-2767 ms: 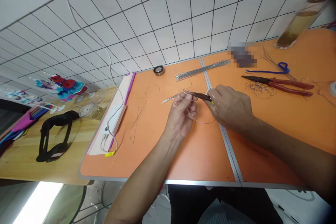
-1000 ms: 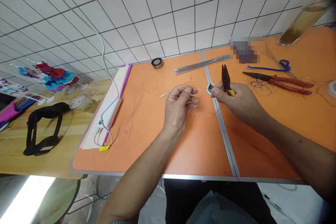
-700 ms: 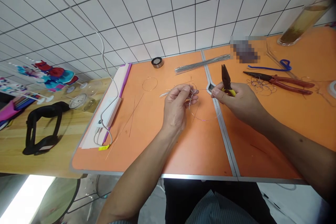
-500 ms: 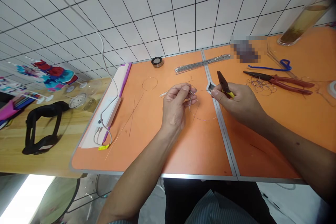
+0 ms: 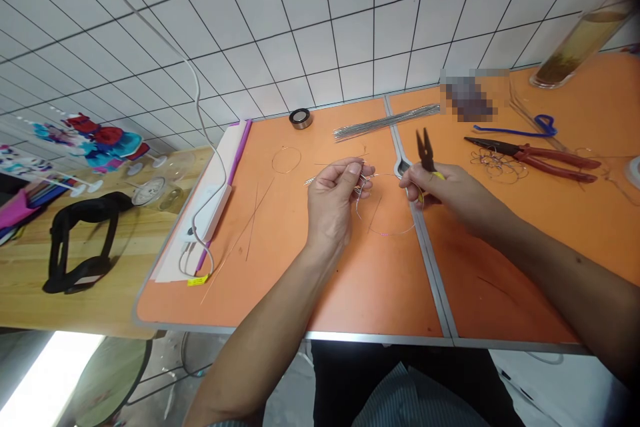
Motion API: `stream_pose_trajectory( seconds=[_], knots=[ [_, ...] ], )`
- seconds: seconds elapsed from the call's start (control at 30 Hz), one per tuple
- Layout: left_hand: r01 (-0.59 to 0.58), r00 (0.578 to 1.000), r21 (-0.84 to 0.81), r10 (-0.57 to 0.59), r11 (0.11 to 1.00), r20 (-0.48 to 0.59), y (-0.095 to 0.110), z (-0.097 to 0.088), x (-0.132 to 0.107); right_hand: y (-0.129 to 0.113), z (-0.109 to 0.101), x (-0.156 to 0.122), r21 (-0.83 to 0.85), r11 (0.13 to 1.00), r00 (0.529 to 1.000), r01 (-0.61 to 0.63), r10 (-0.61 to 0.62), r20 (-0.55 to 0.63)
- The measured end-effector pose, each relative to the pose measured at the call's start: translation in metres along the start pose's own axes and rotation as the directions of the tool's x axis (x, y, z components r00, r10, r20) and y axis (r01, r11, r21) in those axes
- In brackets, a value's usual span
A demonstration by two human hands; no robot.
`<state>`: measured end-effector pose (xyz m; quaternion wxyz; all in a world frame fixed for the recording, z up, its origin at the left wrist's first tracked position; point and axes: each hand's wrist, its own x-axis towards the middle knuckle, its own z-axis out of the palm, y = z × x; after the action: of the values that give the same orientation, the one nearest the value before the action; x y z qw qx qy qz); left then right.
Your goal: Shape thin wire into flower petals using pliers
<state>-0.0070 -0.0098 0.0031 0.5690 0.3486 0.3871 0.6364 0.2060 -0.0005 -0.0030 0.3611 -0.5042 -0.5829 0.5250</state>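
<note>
My left hand (image 5: 333, 203) is closed in a pinch on a thin wire piece (image 5: 385, 232) whose loop hangs below the fingers over the orange table (image 5: 300, 267). My right hand (image 5: 453, 195) grips small pliers (image 5: 426, 150) with yellow handles; their dark jaws stand apart and point up and away, a short way right of the wire. The two hands sit close together near the seam between the two table halves.
A bundle of straight wires (image 5: 385, 123) and a tape roll (image 5: 301, 118) lie at the back. Red-handled pliers (image 5: 535, 157), tangled wire rings (image 5: 493, 164) and a blue cord (image 5: 537, 127) lie to the right. A glass jar (image 5: 575, 40) stands far right. A white power strip (image 5: 213, 213) sits left.
The pliers' jaws were at the wire 2.8 s ago, then my right hand lifted them away and turned them upright. My left hand keeps its pinch on the wire.
</note>
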Motion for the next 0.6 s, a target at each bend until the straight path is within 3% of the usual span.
stream_pose_trajectory(
  seconds=[0.13,0.27,0.6],
  knots=[
    [-0.014,1.0,0.011,0.014,1.0,0.008,0.0,-0.001,0.0,0.007,-0.002,0.004,-0.049,0.987,0.968,-0.152,0.158,0.196],
    [-0.024,1.0,0.022,0.023,0.999,0.01,0.001,-0.002,0.001,0.003,0.005,0.0,-0.151,0.986,0.932,-0.067,0.116,0.343],
    [-0.021,0.999,0.004,0.021,1.0,0.036,0.001,-0.001,0.0,0.005,0.012,-0.006,-0.236,0.968,0.942,0.089,-0.005,0.337]
  ],
)
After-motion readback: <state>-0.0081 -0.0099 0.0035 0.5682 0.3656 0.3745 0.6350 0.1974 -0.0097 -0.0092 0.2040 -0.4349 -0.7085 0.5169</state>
